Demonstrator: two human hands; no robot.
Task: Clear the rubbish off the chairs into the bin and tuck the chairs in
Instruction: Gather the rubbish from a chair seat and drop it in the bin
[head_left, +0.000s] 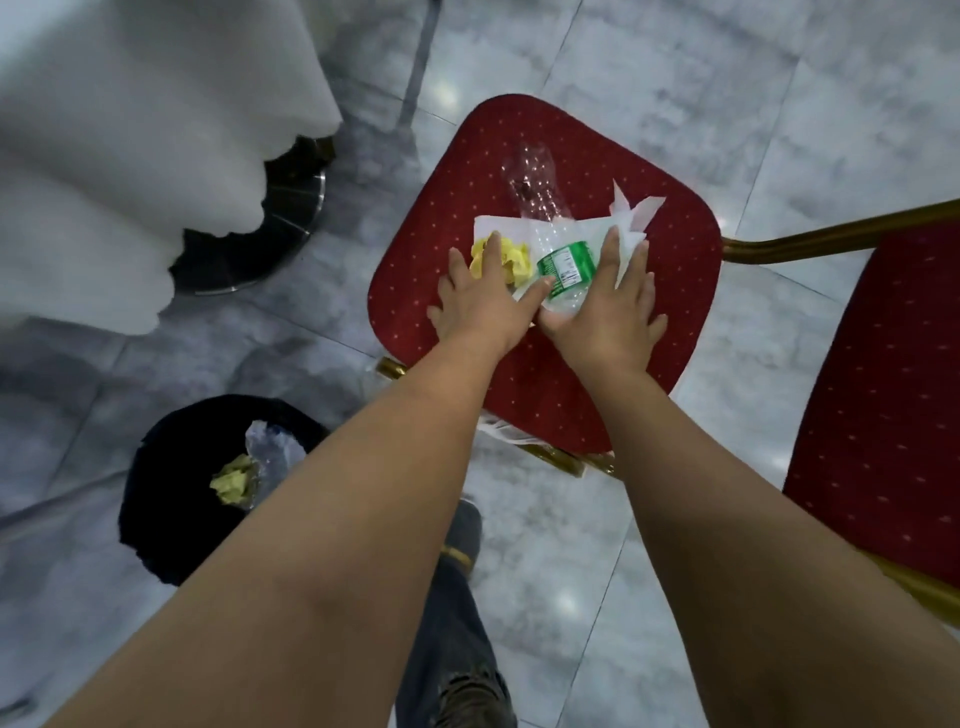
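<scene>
From the head camera, a grey marbled tile floor (675, 104) carries a red dotted chair (649, 322) with gold legs. On the middle of its seat lie a clear plastic bottle (545, 213), white napkins (636, 213) and a yellow crumpled paper (511, 254). The left hand (483, 301) and right hand (608, 306) lie flat, fingers spread, gripping nothing. A black bin (171, 493) stands near the seat's front left corner, beside a white-draped table (130, 156). A second red chair (883, 389) stands right.

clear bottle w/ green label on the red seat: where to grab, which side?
Grip the plastic bottle across its clear ribbed body just above the green label, coming from above. It lies flat on the chair seat, far end unobstructed, near end under the hands.
</scene>
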